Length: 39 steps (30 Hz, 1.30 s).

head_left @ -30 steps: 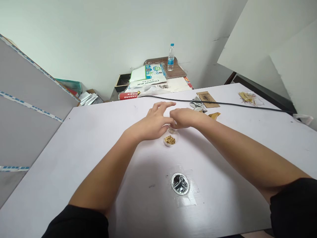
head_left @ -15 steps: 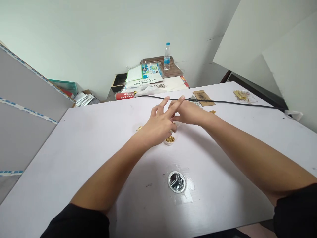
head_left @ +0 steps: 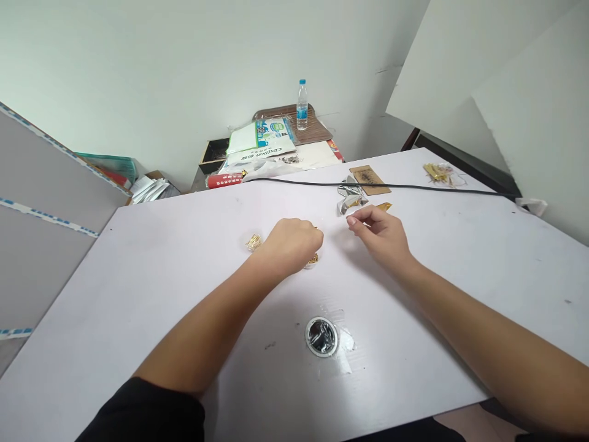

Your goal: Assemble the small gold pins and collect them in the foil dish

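My left hand (head_left: 292,245) is closed in a fist, knuckles up, and its fingertips are hidden beneath it. Partly covered by that hand, a small clear dish of gold-coloured bits (head_left: 313,260) sits on the white table. Just left of my left hand lies a little pile of thin gold-coloured pins (head_left: 253,242). My right hand (head_left: 383,236) stands apart to the right, thumb and index finger pinched together. Whatever is between them is too small to make out. Close beyond its fingertips is a crumpled silver packet (head_left: 351,204).
A black cable (head_left: 317,183) crosses the far part of the table (head_left: 184,258). A brown card (head_left: 370,180) and gold-coloured bundles (head_left: 439,174) lie behind. Near the front is a round, taped-over grommet (head_left: 321,337). A water bottle (head_left: 302,105) stands beyond the far edge.
My hands have come apart. The right hand has moved right and toward me, into a pinch. The left hand's outstretched fingers have curled in. The silver packet now shows more.
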### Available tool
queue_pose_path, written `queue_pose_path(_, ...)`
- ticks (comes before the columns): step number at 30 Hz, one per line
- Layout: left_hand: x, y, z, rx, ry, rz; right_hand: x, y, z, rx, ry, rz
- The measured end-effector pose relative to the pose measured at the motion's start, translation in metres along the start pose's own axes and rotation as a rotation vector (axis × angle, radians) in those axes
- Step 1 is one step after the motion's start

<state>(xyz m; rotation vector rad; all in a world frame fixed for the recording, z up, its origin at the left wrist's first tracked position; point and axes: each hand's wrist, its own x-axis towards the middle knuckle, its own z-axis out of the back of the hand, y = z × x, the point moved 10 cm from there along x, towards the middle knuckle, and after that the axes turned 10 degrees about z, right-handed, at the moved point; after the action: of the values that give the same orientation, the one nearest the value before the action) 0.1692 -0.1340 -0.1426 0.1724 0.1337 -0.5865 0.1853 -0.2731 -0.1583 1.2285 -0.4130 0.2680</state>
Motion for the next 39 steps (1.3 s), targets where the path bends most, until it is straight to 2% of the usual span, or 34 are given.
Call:
queue_pose_path(4,0.010,-0.003,-0.003,0.021,0.001,0.002,-0.008,-0.018,-0.004,0.030,-0.050,-0.021)
queue_pose_path(8,0.014,-0.008,-0.009,0.044,0.050,-0.009,-0.012,-0.022,-0.008,0.035,-0.046,0.011)
queue_pose_path(14,0.016,-0.014,-0.008,0.073,0.082,-0.043,-0.015,-0.033,-0.007,0.026,-0.020,-0.052)
queue_pose_path(21,0.012,-0.006,-0.002,0.047,0.129,-0.058,-0.015,-0.036,-0.008,0.078,-0.021,-0.076)
queue_pose_path(24,0.010,0.001,0.001,-0.026,0.095,-0.057,-0.016,-0.034,-0.011,0.158,-0.020,-0.104)
queue_pose_path(27,0.004,0.010,0.008,-0.159,0.001,-0.077,-0.020,-0.030,-0.019,0.310,0.009,-0.157)
queue_pose_path(31,-0.012,0.023,0.024,-0.362,-0.210,-0.081,-0.029,-0.025,-0.032,0.505,0.045,-0.269)
queue_pose_path(34,-0.033,0.032,0.031,-0.737,-0.367,-0.064,-0.039,-0.020,-0.043,0.660,0.069,-0.377)
queue_pose_path(37,-0.053,0.032,0.014,-1.243,-0.397,-0.050,-0.053,-0.011,-0.057,0.820,0.113,-0.501)
queue_pose_path(39,-0.063,0.022,-0.005,-1.436,-0.352,-0.043,-0.063,-0.004,-0.065,0.910,0.142,-0.588)
